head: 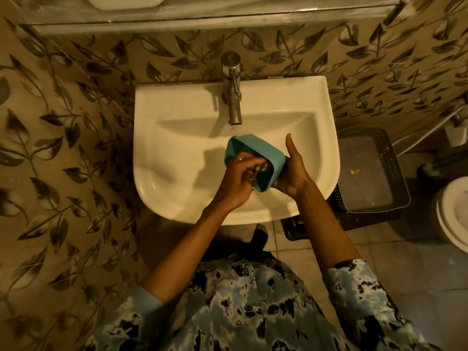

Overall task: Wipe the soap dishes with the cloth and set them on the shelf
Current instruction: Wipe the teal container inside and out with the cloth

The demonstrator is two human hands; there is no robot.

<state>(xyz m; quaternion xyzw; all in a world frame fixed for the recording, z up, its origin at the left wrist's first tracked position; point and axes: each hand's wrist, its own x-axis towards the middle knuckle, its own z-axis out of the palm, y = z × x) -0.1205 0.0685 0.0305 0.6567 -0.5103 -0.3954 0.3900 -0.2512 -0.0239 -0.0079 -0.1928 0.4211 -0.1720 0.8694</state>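
Left hand presses a wadded cloth inside our teal soap dish; right hand cups it over the basin's front edge. Hard scrubbing could dislodge it.

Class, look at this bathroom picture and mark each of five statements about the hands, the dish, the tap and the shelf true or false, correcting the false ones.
1. The right hand holds the teal soap dish over the sink. True.
2. The left hand rests on the tap. False: it presses a cloth inside the dish.
3. Water runs from the tap. False: no stream shows.
4. A grey basket sits to the right of the sink. True.
5. The teal dish already stands on the shelf. False: both hands have it in their grip above the basin.
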